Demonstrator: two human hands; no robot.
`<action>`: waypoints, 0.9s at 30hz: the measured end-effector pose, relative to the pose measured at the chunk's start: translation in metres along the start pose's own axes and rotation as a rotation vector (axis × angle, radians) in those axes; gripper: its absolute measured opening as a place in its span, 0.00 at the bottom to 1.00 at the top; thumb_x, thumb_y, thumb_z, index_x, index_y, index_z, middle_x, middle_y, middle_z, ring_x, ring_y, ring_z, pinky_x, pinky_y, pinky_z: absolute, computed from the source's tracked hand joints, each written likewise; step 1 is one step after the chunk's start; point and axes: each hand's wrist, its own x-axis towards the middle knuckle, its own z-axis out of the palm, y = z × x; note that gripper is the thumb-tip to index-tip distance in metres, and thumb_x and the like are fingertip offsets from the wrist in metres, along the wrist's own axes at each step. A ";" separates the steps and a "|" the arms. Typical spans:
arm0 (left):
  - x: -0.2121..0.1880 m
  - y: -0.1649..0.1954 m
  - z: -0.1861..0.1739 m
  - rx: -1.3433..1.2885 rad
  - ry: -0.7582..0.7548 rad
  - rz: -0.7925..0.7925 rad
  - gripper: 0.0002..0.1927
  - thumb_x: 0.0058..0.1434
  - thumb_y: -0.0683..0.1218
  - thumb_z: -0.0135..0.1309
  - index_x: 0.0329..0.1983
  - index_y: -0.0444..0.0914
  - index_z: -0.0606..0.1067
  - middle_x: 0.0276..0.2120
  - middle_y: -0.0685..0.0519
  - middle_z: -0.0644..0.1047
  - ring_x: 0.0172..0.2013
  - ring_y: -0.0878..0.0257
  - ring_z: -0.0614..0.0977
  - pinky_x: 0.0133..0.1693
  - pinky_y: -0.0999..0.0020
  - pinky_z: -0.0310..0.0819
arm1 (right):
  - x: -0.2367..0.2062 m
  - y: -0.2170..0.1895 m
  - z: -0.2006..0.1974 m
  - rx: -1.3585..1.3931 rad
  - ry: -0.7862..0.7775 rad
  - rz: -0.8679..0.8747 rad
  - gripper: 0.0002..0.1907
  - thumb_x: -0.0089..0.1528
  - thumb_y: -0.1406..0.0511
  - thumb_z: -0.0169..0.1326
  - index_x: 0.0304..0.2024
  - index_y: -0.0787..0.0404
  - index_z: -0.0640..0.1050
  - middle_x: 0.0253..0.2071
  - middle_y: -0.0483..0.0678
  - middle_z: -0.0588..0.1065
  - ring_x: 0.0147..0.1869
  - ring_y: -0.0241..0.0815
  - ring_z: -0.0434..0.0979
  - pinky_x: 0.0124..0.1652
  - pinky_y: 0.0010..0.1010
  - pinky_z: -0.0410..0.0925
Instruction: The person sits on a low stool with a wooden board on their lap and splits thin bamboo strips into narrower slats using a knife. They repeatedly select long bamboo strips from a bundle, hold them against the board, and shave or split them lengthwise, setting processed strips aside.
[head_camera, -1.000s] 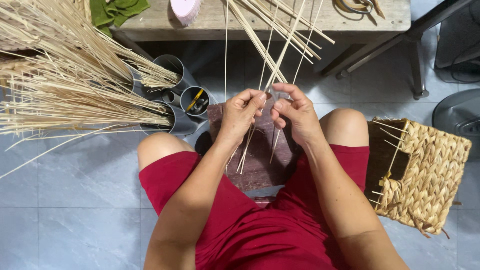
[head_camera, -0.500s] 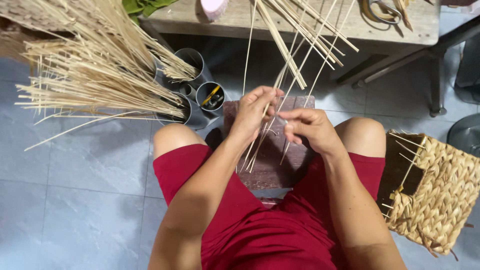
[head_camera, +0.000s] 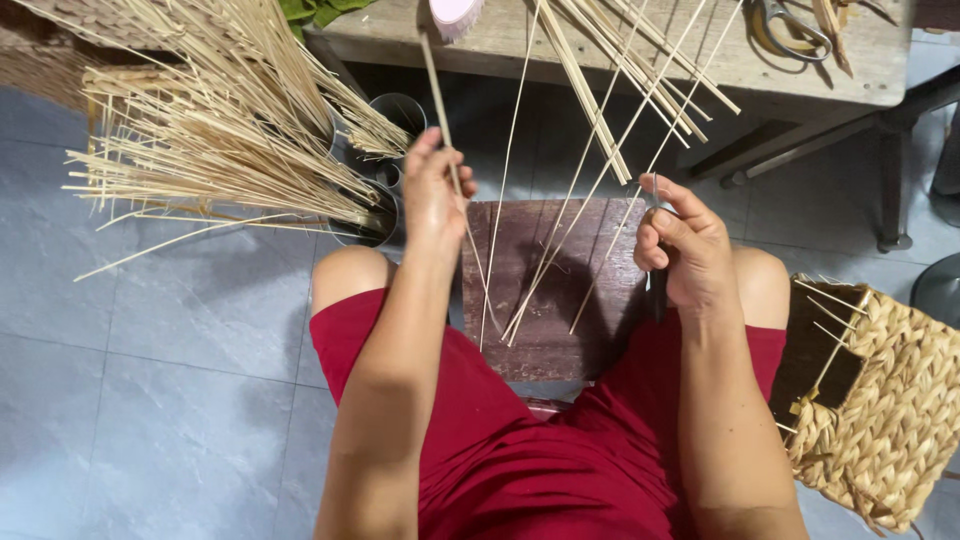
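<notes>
My left hand (head_camera: 433, 195) is raised at the left and grips one thin pale reed strip (head_camera: 440, 110) that runs up and away from me. My right hand (head_camera: 685, 245) is closed at the right, near the lower ends of several long reed strips (head_camera: 590, 150) that slant down from the wooden bench (head_camera: 700, 60); a dark tool handle (head_camera: 655, 290) seems to show below its fingers. Between my knees lies a dark wooden board (head_camera: 560, 290), with the strip ends hanging over it.
A big bundle of pale reeds (head_camera: 220, 140) stands in metal cans (head_camera: 395, 115) at the left. A woven straw basket (head_camera: 890, 400) sits at my right. Scissors (head_camera: 790, 25) lie on the bench, and a pink object (head_camera: 455, 15) at its edge. Grey floor tiles lie below.
My hands were together on the strips over the board; they have moved apart. The left hand has drawn a single strip out to the left, and the right has shifted right.
</notes>
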 end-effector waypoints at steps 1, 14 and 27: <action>0.006 0.005 -0.007 -0.007 0.042 0.030 0.18 0.61 0.37 0.49 0.54 0.42 0.68 0.29 0.52 0.73 0.22 0.65 0.74 0.21 0.69 0.69 | 0.000 -0.001 0.002 -0.002 0.008 0.003 0.22 0.66 0.68 0.58 0.63 0.64 0.75 0.28 0.46 0.74 0.24 0.33 0.65 0.27 0.26 0.60; 0.116 0.038 -0.058 -0.058 0.108 0.032 0.08 0.61 0.42 0.61 0.41 0.34 0.77 0.23 0.54 0.75 0.24 0.62 0.78 0.28 0.66 0.75 | 0.011 -0.005 -0.002 0.057 0.104 0.050 0.22 0.67 0.68 0.56 0.64 0.62 0.73 0.28 0.45 0.73 0.25 0.32 0.65 0.29 0.25 0.60; 0.175 0.010 -0.031 -0.027 0.266 0.001 0.15 0.65 0.40 0.46 0.52 0.31 0.77 0.35 0.49 0.77 0.32 0.60 0.81 0.36 0.63 0.80 | 0.042 -0.006 -0.004 0.091 0.111 0.090 0.22 0.67 0.69 0.56 0.64 0.61 0.74 0.28 0.47 0.73 0.25 0.32 0.65 0.29 0.24 0.60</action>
